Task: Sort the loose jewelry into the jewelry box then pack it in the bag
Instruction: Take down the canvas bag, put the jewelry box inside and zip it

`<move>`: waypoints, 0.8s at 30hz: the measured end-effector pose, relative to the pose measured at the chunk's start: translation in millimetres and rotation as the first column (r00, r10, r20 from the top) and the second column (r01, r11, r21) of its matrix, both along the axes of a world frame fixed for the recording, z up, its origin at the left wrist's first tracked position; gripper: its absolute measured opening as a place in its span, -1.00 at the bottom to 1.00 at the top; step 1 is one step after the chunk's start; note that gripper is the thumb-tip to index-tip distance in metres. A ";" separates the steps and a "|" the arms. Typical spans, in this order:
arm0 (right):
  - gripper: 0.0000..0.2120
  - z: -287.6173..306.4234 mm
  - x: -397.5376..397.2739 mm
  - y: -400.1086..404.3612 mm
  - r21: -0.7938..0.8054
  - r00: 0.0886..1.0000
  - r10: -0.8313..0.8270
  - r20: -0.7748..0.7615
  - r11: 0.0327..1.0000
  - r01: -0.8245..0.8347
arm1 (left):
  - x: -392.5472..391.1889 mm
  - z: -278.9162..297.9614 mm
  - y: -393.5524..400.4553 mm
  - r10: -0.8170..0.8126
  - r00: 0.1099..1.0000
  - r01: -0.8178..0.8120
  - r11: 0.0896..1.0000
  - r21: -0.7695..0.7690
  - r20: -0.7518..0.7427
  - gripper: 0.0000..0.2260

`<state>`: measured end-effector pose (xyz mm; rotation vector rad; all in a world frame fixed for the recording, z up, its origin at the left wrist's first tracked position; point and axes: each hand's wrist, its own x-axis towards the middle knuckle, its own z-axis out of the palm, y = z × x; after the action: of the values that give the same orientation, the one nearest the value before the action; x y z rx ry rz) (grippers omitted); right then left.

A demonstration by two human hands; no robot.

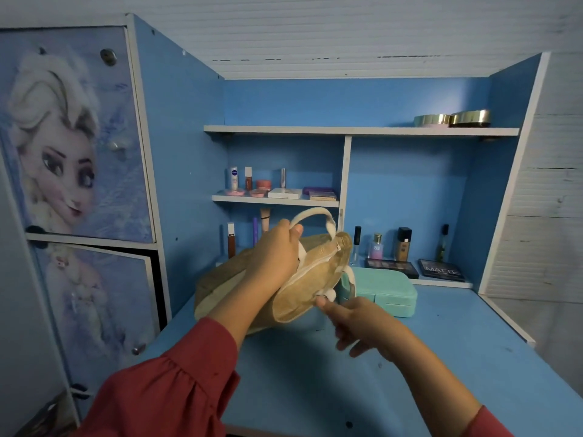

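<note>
Tan bag [303,288] in both hands' curled fingers [293,230], teal jewelry box [386,293] just behind.

Tan bag [303,288] with cream handles [310,214] lying before a teal box [389,293]. Blue desk [315,373] and shelves; red sleeves [176,389] showing below.

We had a single view, from a wide-angle camera worn on the head. It looked forward and down over the blue desk [441,357], close enough that both forearms entered from the bottom edge and reached toward the middle of the picture. It faced the back of the desk squarely, taking in the shelves [359,130] at the far side and the cabinet door [72,134] at the left. Straight lines bowed near the edges.
</note>
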<state>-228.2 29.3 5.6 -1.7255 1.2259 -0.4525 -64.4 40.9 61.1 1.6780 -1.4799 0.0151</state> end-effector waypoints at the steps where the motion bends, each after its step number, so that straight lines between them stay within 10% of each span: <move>1: -0.54 -1.5 -1.8 -7.4 -0.089 0.998 -0.063 0.007 0.994 0.064 | 3.3 -2.2 0.4 -0.011 0.999 0.010 1.000 -0.026 -0.041 -0.73; 6: -0.68 -7.0 -3.0 -54.1 -0.199 0.903 -0.332 0.273 0.899 0.390 | 17.1 -6.4 5.6 -0.226 0.964 0.210 0.970 -0.119 -0.139 -0.51; 14: -0.50 -7.7 15.1 -87.2 0.060 0.875 -0.300 0.379 0.952 0.301 | 19.7 2.6 11.0 -0.106 0.994 0.105 0.994 0.031 0.030 -0.82; 16: -0.53 -3.1 18.8 -87.4 0.071 0.871 -0.308 0.384 0.950 0.305 | 17.6 7.1 14.9 -0.083 0.990 0.060 0.978 0.198 0.114 -0.64; 19: -0.77 0.0 21.3 -88.8 0.020 0.905 -0.301 0.301 0.951 0.310 | 14.4 9.3 21.0 -0.111 0.929 -0.049 0.908 0.417 0.352 -0.35; 24: -0.80 -6.5 21.4 -100.9 -0.360 0.942 -0.325 -0.083 0.892 0.275 | 16.1 8.1 19.3 -0.125 0.856 -0.081 0.926 0.368 0.502 -0.82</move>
<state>-206.7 -71.6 -0.8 -1.8880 1.6043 -0.7794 -48.3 60.2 69.2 2.0765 -2.0066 0.1969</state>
